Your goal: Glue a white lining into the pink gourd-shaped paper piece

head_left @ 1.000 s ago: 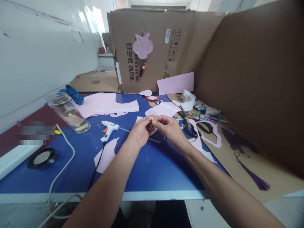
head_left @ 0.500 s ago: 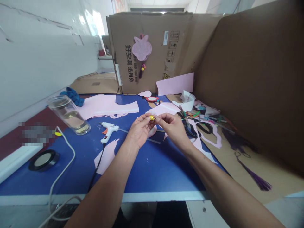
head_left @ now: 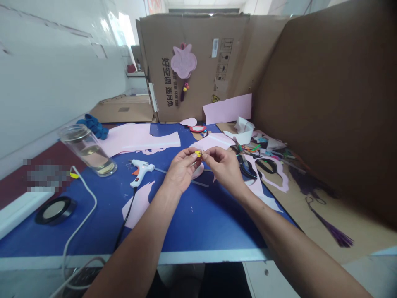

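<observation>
My left hand (head_left: 180, 170) and my right hand (head_left: 223, 165) meet above the blue table mat (head_left: 192, 219). Between their fingertips they pinch a small yellow bead (head_left: 197, 153); a thin cord seems to run from it into my right fingers. Just below the hands a small pink felt piece (head_left: 198, 170) lies on the mat. A white glue gun (head_left: 140, 170) lies to the left of my left hand, its black cord trailing toward me.
A glass jar (head_left: 88, 150) with liquid stands at left, a black tape roll (head_left: 55, 209) nearer me. Pink sheets (head_left: 139, 138), scissors (head_left: 246, 165), scraps and a purple tassel (head_left: 330, 229) lie right. Cardboard walls (head_left: 325, 103) enclose the back and right; a pink felt ornament (head_left: 183, 62) hangs there.
Both hands have lifted slightly off the mat, and the yellow bead now shows clearly between the fingertips. The view has shifted a little.
</observation>
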Tool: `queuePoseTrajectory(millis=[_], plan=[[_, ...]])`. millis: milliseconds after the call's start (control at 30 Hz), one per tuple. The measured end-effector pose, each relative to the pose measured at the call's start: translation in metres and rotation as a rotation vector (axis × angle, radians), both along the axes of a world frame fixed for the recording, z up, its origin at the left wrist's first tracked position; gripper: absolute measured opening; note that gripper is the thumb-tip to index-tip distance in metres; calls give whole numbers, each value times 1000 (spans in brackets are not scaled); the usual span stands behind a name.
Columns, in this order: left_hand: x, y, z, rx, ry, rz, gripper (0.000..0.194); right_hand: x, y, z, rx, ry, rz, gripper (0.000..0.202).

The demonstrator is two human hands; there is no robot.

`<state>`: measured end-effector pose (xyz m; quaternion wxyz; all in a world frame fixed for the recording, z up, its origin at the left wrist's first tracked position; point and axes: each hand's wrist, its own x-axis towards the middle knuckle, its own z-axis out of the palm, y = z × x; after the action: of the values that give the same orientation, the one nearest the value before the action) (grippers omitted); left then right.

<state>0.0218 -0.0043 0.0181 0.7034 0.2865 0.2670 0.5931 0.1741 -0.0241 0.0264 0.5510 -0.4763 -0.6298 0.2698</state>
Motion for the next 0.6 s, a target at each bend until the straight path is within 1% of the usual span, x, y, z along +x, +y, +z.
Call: queuePoseTrajectory(millis=[133, 233, 333, 500, 600], plan=[[-1, -4, 7, -77, 16, 12, 20, -1, -2, 3, 15, -12, -22, 18], [-2, -7, 12, -156, 35, -6, 17, -2, -2, 3, 7, -13, -16, 19], [-2, -8, 15, -200, 53, -35, 18, -1, -1, 0, -1, -20, 6, 17], [-2, -6, 14, -199, 127, -61, 18, 1, 3, -5, -12, -29, 19, 17], [-2, -7, 12, -137, 156, -87, 13, 1, 5, -7, -42, 8, 47, 18]])
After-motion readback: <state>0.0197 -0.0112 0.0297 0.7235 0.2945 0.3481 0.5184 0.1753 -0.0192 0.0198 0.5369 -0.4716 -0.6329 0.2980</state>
